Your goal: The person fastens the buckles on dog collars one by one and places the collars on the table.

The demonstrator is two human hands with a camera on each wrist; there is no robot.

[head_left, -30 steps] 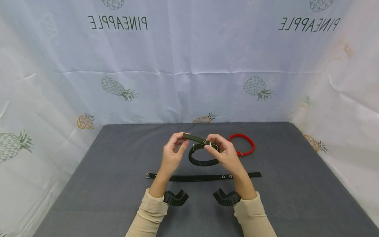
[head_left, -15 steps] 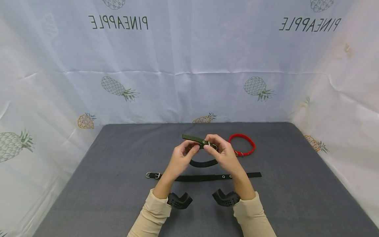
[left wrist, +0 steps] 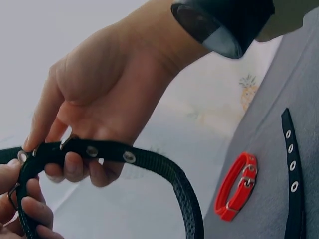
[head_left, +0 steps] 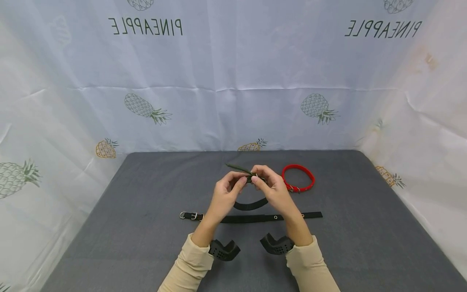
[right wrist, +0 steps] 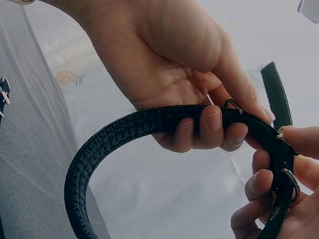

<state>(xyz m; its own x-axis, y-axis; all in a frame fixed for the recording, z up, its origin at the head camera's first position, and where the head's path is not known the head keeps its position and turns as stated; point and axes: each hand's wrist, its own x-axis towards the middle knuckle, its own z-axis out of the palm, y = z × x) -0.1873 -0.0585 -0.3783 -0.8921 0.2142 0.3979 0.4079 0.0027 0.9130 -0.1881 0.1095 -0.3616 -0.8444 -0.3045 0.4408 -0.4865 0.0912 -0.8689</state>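
Note:
Both hands hold a dark green dog collar (head_left: 251, 206), bent into a loop, above the table. My left hand (head_left: 225, 194) pinches the strap close beside the buckle (right wrist: 285, 137), thumb and fingers around the band. My right hand (head_left: 276, 190) grips the padded band on the other side, its fingertips near a metal ring (right wrist: 232, 105). The strap's loose tip (right wrist: 275, 92) sticks up past the buckle, free of both hands. Metal eyelets (left wrist: 129, 157) show along the band in the left wrist view. Fingers partly hide the buckle in the head view.
A red collar (head_left: 310, 178), fastened in a ring, lies behind the right hand. Closer in, a straight black collar (head_left: 242, 219) stretches across the grey table (head_left: 120, 227) beneath the forearms. A pineapple-print curtain (head_left: 219, 113) hangs behind and at the sides.
My left hand has let go of the strap's tip, moved right and taken hold of the loop by the buckle. The collar has tilted, and its lower arc hangs slightly nearer me.

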